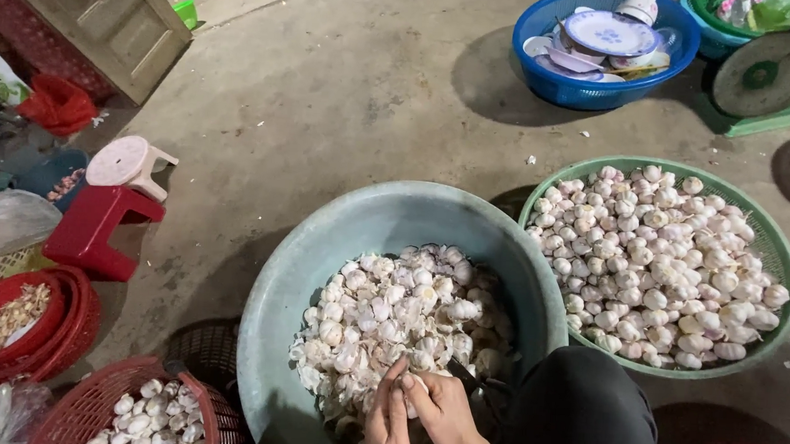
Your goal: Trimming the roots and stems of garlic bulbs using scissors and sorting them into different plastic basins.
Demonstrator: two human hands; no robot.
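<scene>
Pinching one garlic bulb (pixel 414 385) between both hands, my left hand (pixel 387 423) and right hand (pixel 443 415) pressed together over the teal basin (pixel 320 245), so loose skins and cloves (pixel 389 318) drop inside. Whole bulbs fill the green basket (pixel 782 246) just beside it, within reach. Everything sits on a bare concrete floor (pixel 348 91).

Bare grey concrete floor (pixel 348 91), worn & scuffed, small white scraps scattered. Wooden door panel (pixel 97 12) leaning top left. Red plastic stool (pixel 98 227) w/ a small white stool (pixel 129 165) tipped on it, left side. Green weighing scale (pixel 769 80) top right. Light dim, soft shadows under the tubs.
</scene>
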